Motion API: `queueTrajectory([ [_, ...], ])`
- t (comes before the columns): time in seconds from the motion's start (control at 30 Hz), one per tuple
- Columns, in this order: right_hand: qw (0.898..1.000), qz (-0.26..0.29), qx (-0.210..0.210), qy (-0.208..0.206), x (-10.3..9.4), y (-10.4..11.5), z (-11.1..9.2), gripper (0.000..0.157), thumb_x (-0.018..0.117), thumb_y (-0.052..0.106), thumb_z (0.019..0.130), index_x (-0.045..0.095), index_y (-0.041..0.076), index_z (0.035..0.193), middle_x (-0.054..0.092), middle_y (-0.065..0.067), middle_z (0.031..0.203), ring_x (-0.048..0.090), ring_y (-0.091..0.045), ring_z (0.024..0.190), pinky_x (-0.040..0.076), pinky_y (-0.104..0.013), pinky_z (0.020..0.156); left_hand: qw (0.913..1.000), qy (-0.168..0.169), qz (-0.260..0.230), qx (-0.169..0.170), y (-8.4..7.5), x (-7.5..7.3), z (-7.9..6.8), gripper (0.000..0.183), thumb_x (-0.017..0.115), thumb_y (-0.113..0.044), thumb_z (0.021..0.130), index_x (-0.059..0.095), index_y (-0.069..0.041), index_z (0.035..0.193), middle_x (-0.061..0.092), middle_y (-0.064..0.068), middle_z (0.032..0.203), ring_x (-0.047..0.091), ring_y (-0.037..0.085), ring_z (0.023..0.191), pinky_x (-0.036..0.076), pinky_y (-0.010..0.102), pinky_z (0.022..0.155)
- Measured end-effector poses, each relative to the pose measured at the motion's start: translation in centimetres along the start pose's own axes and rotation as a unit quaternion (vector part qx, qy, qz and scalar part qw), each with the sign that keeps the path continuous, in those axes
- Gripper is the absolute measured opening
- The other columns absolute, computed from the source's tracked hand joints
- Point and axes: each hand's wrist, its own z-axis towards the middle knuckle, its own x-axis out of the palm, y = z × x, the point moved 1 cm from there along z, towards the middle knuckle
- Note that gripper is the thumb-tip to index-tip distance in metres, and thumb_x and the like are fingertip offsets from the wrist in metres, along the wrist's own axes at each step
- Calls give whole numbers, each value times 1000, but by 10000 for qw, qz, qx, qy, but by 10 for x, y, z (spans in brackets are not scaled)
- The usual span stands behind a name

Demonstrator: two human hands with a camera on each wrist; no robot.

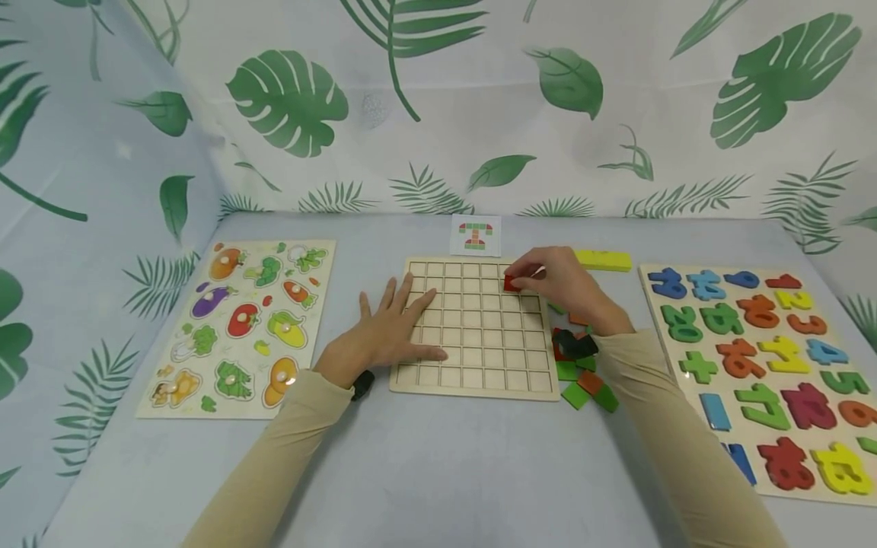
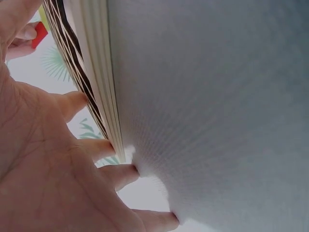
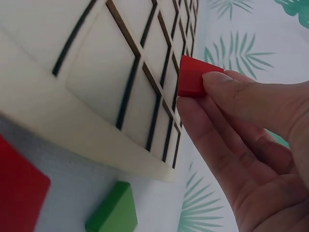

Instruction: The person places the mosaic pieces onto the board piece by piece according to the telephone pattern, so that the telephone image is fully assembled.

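Observation:
A pale wooden grid board [image 1: 473, 378] with square recesses lies on the table. My left hand [image 1: 379, 329] rests at its left side with fingers spread, thumb and some fingertips on the board; in the left wrist view the fingers [image 2: 108, 149] reach past the board's edge. Over the upper right of the grid, my right hand [image 1: 563, 283] pinches a red block [image 3: 193, 76] between thumb and fingers. The same block [image 1: 511, 284] shows in the head view near the top row. Its exact shape is partly hidden by the fingertips.
Loose green [image 1: 575, 395], red and orange pieces lie right of the board, partly under the right wrist. Behind it stand a pattern card [image 1: 476, 235] and a yellow block [image 1: 603, 260]. A vegetable puzzle [image 1: 236, 329] lies left, a number puzzle [image 1: 699, 346] right.

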Motion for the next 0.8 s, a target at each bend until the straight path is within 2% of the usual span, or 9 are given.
queueTrajectory([
  [0.3, 9992, -348, -172, 60, 6, 1, 6, 16, 74, -8, 93, 78, -8, 108, 76, -21, 105, 73, -35, 96, 59, -50, 87, 10000, 16, 32, -10, -1, -1, -2, 104, 65, -68, 94, 7, -26, 171, -20, 14, 173, -20, 39, 157, -11, 76, 115],
  [0.8, 9961, -822, -26, 324, 9, 10, 10, 16, 71, -9, 94, 77, -11, 109, 75, -24, 104, 72, -38, 96, 58, -49, 86, 10000, 9, -56, -9, -1, -1, -2, 105, 66, -67, 94, 8, -26, 171, -21, 14, 172, -21, 38, 157, -13, 76, 115],
])
